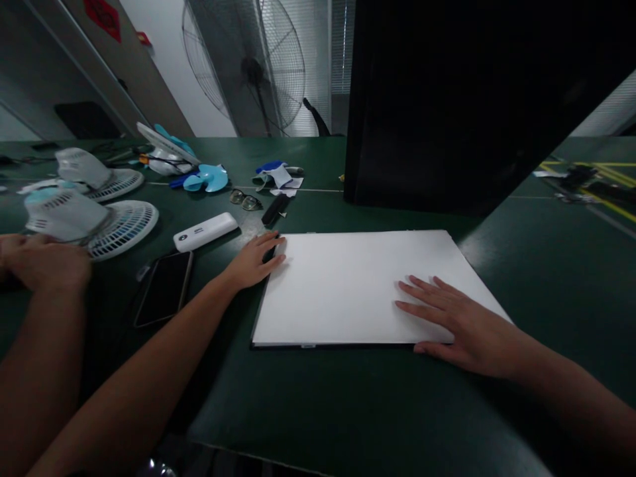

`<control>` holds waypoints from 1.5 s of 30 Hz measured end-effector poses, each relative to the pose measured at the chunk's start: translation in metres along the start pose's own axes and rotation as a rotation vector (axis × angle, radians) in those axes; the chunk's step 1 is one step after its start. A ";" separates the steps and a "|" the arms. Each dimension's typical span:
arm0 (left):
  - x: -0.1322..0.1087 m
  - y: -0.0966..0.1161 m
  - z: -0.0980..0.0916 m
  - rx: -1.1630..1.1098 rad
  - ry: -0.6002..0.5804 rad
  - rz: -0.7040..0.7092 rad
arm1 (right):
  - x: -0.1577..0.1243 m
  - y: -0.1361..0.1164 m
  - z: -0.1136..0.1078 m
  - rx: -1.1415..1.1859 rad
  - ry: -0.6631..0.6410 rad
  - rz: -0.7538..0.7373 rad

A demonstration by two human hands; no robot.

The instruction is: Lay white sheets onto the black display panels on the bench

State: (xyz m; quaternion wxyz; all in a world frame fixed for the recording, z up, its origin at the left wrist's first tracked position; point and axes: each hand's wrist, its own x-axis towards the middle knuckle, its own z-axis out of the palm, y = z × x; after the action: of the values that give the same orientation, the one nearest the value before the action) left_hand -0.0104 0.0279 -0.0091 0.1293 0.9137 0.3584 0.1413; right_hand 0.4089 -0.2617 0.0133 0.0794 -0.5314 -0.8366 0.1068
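In the head view a flat white rectangular panel [342,291] with a thin dark edge lies on the green table. Against its far left corner rests my left hand [253,260], fingers stretched out and just reaching over the edge. My right hand [462,324] lies on the near right part of the panel with its fingers spread flat and its thumb at the front edge. Neither hand grips anything. Behind the panel stands a large black screen-like block [437,112], its lower edge near the table.
Left of the panel lie a phone [166,288], a white power bank [206,232], glasses [245,199] and a small black object [275,210]. Small white fans [69,212] stand farther left, beside another person's hands [50,262]. A large fan [253,69] stands behind the green table [318,404].
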 end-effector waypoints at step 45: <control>-0.001 0.004 -0.004 -0.118 0.017 0.033 | 0.003 -0.039 -0.002 -0.286 0.467 -0.544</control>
State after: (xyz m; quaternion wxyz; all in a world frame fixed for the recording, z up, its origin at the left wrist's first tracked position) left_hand -0.0100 0.0249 -0.0044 0.1776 0.9089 0.3355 0.1724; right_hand 0.3741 -0.2746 0.0251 0.2182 -0.3059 -0.9129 -0.1597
